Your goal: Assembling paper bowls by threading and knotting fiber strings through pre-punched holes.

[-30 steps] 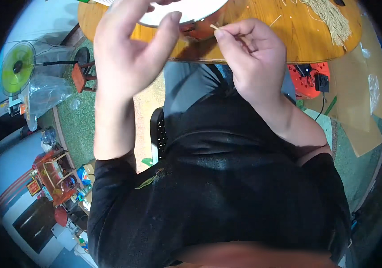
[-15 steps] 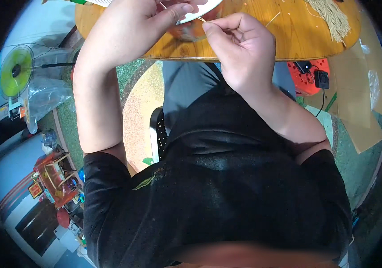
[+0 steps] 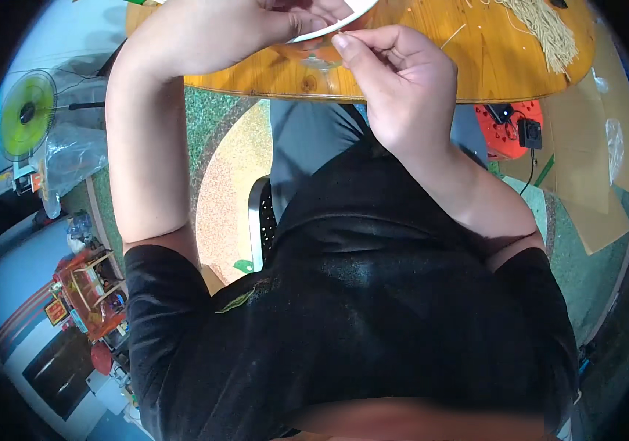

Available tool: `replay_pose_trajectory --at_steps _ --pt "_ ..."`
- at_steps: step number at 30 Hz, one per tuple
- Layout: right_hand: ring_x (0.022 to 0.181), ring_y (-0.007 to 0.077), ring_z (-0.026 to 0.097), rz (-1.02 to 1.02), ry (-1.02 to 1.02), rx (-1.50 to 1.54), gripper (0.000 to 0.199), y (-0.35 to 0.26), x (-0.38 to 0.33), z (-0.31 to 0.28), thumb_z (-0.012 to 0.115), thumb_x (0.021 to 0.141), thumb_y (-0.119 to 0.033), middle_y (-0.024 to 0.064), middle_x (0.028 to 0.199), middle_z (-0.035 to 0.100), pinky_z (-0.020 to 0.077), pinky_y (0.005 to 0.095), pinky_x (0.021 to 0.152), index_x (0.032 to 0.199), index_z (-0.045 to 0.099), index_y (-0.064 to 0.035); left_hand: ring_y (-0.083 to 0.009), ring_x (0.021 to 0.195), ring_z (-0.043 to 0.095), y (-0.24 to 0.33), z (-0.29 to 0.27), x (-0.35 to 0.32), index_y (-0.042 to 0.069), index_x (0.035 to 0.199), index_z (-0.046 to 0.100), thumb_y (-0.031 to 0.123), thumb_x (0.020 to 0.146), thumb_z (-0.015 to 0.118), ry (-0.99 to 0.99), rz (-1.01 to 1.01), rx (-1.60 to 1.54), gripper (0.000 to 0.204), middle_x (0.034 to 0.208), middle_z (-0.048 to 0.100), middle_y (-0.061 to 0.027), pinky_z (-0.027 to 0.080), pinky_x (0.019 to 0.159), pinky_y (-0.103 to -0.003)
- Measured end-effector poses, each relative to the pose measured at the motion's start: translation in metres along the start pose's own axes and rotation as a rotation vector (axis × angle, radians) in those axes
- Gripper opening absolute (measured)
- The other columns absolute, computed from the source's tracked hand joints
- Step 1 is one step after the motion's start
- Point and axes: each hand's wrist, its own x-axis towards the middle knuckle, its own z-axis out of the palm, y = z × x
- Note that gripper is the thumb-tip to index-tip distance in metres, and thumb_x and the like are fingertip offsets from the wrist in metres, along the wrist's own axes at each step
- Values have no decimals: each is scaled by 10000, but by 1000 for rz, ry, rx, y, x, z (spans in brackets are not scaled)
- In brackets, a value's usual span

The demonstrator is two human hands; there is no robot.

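At the table's near edge, a white-rimmed bowl or dish [image 3: 355, 18] is cut off by the top of the view. My left hand [image 3: 303, 18] reaches over it from the left, its fingers bent inside the rim and partly hidden; what they hold, if anything, does not show. Just right of the rim my right hand [image 3: 406, 70] is closed, thumb and forefinger pinching the tip of a thin pale stick or strand [image 3: 340, 34]. Under the rim shows a clear, reddish-tinted container [image 3: 320, 57].
The wooden table [image 3: 278, 77] carries a bundle of pale cord-like strands [image 3: 546, 37] at the right and a loose thin stick [image 3: 453, 36]. Cardboard [image 3: 586, 184] and a red heart-patterned item [image 3: 505, 143] lie lower right. A green fan [image 3: 26, 114] stands left.
My left hand has drawn back slightly to the left and its fingers now reach deeper inside the rim. The right hand's pinch has barely moved.
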Motion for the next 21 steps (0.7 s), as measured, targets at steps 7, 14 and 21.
replay_pose_trajectory --at_steps 7,14,21 --pt "660 54 647 45 48 64 88 -1 0 1 757 929 -63 36 741 720 490 218 575 911 729 18 -135 808 671 -5 0 5 15 1021 757 -10 898 707 -16 13 53 135 888 752 -83 548 766 -295" --pt "707 53 645 202 -14 210 98 -7 3 -1 738 941 -55 43 806 723 504 215 624 972 704 32 -143 797 656 3 4 -1 -2 977 703 25 924 684 41 -44 88 62 824 707 -74 532 744 -301" --pt "744 59 655 223 -63 192 94 -10 2 -13 710 964 -43 49 851 729 515 218 656 1012 687 34 -132 850 673 -22 18 2 -30 997 689 3 953 652 311 428 -389 67 915 717 -74 551 780 -286"
